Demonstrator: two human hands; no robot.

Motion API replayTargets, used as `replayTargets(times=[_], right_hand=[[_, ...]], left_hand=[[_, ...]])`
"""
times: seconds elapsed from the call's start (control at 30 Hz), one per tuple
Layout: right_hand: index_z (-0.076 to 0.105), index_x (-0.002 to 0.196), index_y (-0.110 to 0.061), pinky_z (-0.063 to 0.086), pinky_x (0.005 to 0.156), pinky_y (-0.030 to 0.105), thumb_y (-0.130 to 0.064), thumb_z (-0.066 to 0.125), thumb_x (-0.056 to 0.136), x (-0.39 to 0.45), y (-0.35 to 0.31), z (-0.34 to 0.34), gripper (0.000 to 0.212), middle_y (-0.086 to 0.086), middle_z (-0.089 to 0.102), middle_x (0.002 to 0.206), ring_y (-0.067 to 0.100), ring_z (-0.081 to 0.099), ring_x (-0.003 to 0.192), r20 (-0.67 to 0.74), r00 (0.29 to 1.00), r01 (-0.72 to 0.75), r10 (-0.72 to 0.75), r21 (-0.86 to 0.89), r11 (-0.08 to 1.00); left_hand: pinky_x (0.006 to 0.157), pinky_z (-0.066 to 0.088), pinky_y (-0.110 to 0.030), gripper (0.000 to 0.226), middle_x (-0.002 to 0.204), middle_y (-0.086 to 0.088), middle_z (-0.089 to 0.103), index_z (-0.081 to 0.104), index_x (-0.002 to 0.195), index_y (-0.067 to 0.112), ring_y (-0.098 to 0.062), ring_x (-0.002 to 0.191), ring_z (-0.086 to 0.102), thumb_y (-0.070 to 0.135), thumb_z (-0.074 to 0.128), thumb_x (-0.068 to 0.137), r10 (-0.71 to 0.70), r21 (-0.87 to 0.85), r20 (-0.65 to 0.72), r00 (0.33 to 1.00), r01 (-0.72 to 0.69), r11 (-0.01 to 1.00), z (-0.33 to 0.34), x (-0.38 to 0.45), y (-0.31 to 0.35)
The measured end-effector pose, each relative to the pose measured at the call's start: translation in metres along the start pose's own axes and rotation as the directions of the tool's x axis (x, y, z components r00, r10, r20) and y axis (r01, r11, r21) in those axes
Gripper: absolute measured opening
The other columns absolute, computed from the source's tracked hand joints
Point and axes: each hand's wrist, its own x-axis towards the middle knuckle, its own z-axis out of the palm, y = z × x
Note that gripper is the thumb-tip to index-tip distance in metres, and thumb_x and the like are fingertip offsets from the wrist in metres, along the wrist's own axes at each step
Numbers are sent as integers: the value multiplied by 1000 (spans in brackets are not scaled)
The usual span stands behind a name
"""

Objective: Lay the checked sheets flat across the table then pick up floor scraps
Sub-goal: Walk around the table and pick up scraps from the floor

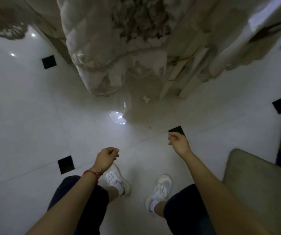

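Both hands, left (106, 158), right (178, 143), loosely curled, empty; scrap (146, 99) on floor well ahead.

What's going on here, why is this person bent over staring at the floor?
A person stands on a glossy white tiled floor with small black inset squares, looking down past their white sneakers. Both the left hand and the right hand hover with loosely curled fingers, holding nothing visible. A small white scrap lies on the floor ahead, below pale draped fabric hanging from above. It looks like the scrap has not yet been picked up.
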Motion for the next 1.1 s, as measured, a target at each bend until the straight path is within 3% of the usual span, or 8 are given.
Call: replayTargets(times=[0.17, 0.27, 0.33, 0.57, 0.7, 0.8, 0.93, 1.1], right_hand=[[51, 127, -5, 35, 104, 29, -14, 43, 93, 136, 8, 45, 36, 16, 52, 134, 30, 51, 120, 35, 993, 121, -117, -193, 974], [45, 132, -10, 32, 98, 20, -19, 41, 95, 222, 9, 74, 39, 9, 47, 140, 25, 45, 125, 52, 982, 186, -179, -334, 924], [46, 130, -13, 37, 95, 24, -21, 43, 93, 273, 10, 92, 38, 11, 52, 135, 28, 50, 120, 54, 974, 220, -218, -421, 880], [48, 129, -10, 38, 105, 40, -9, 48, 87, 418, 18, 145, 42, 14, 47, 139, 33, 46, 126, 93, 858, 454, -506, -597, 661], [35, 139, -18, 30, 109, 45, -10, 41, 92, 466, 24, 167, 49, 9, 24, 153, 34, 26, 137, 130, 845, 399, -519, -800, 449], [47, 127, -8, 36, 99, 46, -4, 37, 92, 468, 29, 171, 37, 18, 37, 141, 37, 35, 126, 113, 780, 390, -616, -857, 337], [53, 114, 3, 44, 91, 46, -2, 41, 91, 442, 56, 171, 27, 25, 43, 128, 39, 44, 114, 96, 813, 408, -574, -798, 443], [60, 110, 2, 43, 82, 33, -2, 42, 92, 386, 78, 158, 26, 23, 52, 119, 35, 54, 103, 70, 849, 423, -525, -686, 592]], left_hand=[[76, 40, -26, 25, 93, -11, 65, 63, 106, 4, -22, 84, 59, 17, 47, 92, 45, -38, -37, 998, -47, 998, 28, 110, -24], [77, 41, -26, 26, 93, -8, 65, 63, 107, 5, -21, 86, 59, 19, 47, 92, 61, -59, -58, 996, -65, 996, 43, 178, -43], [77, 42, -27, 27, 94, -8, 65, 63, 109, 5, -20, 86, 60, 20, 46, 93, 73, -68, -82, 994, -79, 995, 53, 215, -57], [79, 43, -29, 27, 97, -8, 66, 62, 110, 7, -22, 88, 61, 20, 45, 94, 105, -147, -175, 979, -131, 980, 77, 309, -103], [80, 44, -29, 26, 96, -6, 66, 63, 108, 9, -21, 89, 61, 22, 45, 94, 98, -155, -216, 971, -133, 979, 88, 336, -124], [81, 45, -29, 25, 96, -6, 66, 63, 106, 11, -20, 88, 61, 22, 45, 94, 80, -157, -221, 972, -116, 981, 97, 342, -129], [83, 45, -29, 25, 95, -8, 66, 64, 106, 10, -21, 88, 61, 21, 45, 94, 71, -142, -169, 983, -96, 985, 110, 329, -123], [81, 44, -28, 25, 95, -9, 66, 63, 108, 8, -21, 86, 61, 20, 46, 93, 65, -157, -147, 987, -88, 984, 107, 293, -105]])
